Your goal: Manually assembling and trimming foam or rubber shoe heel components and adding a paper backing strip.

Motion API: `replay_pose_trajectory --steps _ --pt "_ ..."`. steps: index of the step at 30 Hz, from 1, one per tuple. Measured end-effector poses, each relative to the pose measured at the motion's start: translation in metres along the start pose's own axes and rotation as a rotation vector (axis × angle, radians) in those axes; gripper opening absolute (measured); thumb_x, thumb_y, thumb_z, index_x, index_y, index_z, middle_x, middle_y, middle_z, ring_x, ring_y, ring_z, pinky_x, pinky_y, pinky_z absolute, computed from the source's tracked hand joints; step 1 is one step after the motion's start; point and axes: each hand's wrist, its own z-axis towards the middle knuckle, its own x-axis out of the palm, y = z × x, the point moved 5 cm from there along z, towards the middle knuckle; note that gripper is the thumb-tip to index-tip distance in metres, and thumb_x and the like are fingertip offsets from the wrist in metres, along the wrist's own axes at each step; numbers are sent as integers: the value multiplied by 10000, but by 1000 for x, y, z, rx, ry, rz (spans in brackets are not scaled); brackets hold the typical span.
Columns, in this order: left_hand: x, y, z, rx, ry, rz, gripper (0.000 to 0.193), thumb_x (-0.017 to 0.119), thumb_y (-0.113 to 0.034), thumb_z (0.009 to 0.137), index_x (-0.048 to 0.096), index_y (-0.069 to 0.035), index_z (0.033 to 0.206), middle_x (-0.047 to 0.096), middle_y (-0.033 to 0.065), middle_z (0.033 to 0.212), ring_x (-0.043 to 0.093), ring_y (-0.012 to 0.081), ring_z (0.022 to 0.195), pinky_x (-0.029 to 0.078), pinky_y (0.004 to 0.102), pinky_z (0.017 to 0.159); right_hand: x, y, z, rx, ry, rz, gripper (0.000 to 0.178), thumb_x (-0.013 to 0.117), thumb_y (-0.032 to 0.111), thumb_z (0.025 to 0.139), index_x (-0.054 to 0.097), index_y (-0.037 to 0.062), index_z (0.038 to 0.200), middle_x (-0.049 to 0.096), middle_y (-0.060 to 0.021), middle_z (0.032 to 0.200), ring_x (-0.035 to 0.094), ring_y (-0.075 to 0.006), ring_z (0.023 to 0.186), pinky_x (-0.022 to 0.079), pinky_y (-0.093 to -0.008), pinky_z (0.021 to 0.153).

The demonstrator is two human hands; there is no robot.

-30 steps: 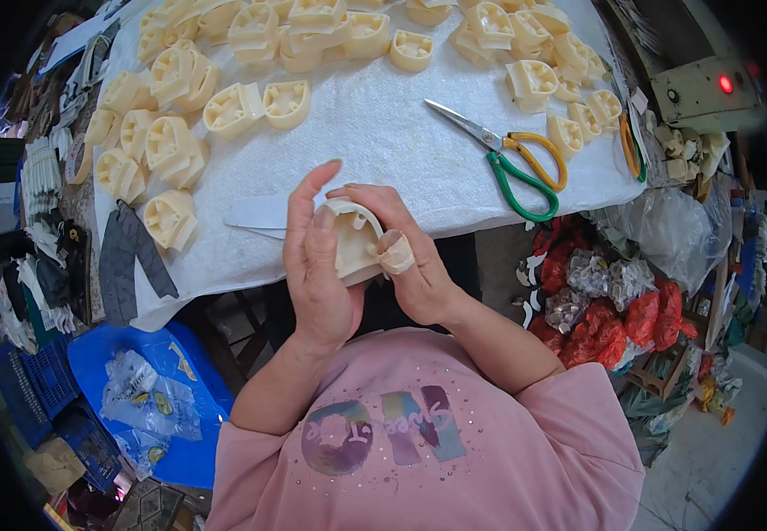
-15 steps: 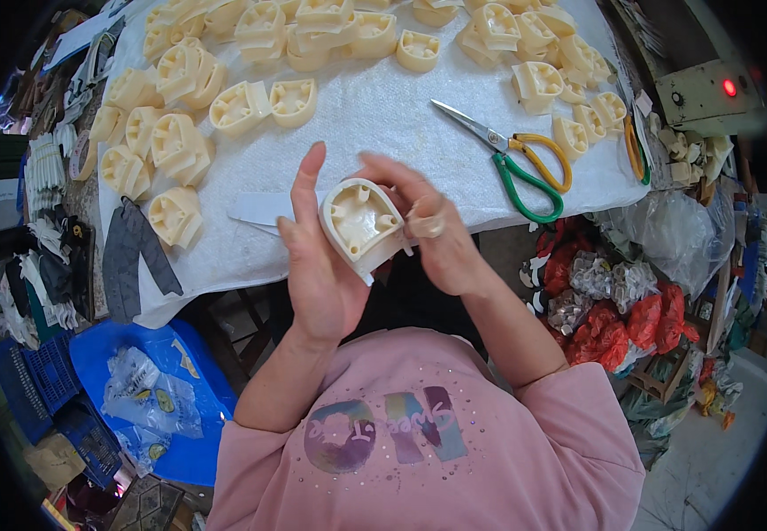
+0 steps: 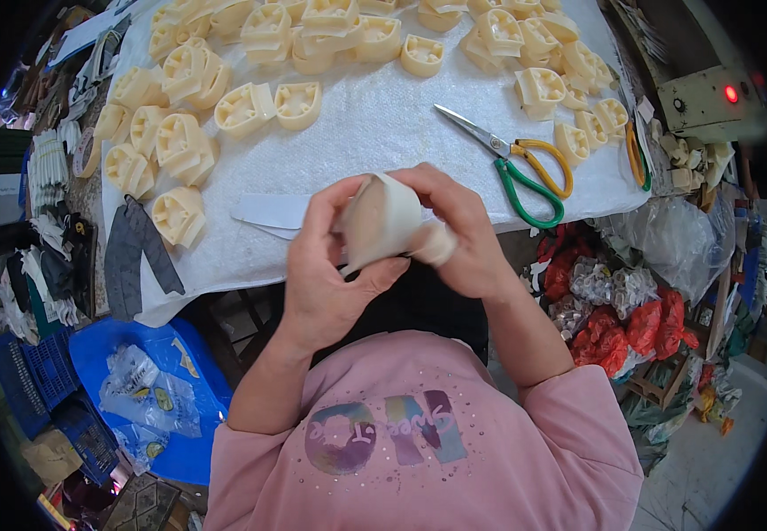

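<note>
A cream, D-shaped plastic shoe heel is between my two hands just in front of the table edge, tilted so its smooth outer side shows, with a pale band round it. My left hand grips it from the left, thumb beneath. My right hand curls its fingers over the top right; the right thumb, in a pale covering, is blurred. The hollow of the heel is hidden. On the table beyond, white curved strips lie beside my left hand, and scissors with yellow and green handles rest to the right.
Several similar cream heels crowd the far and left parts of the white-covered table. Dark grey strips hang over its left edge. A blue bin holds plastic bags; a box with a red light stands at right.
The heel has been turned over, from hollow side up to its outer side. My left fingers have closed round it, and my right hand has come onto its top.
</note>
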Motion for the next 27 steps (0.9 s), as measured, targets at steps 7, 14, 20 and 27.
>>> replay_pose_trajectory --steps 7,14,20,27 --pt "0 -25 2 191 -48 678 588 771 22 596 544 -36 1135 570 67 950 583 170 822 486 281 697 -8 -20 10 435 117 313 203 548 227 894 619 44 947 550 6 756 468 -48 611 389 -201 529" --pt "3 -29 6 349 -95 737 619 790 -9 527 541 -37 1092 556 93 838 573 244 725 475 323 567 -2 6 10 0 124 -299 199 565 225 887 610 36 930 626 -56 724 601 -141 669 470 -291 598" --pt "8 -30 3 547 -194 827 640 822 -106 489 542 -2 1055 526 101 762 552 255 594 458 325 516 -4 -17 -5 348 170 392 282 487 256 940 596 47 1096 627 -101 858 598 -150 770 486 -298 656" --pt "11 -21 3 614 -298 1019 575 807 -146 534 575 -3 1041 455 73 664 486 220 530 416 325 474 14 -5 -15 110 -232 -88 281 441 222 960 563 46 1141 615 -107 933 581 -159 826 464 -286 729"
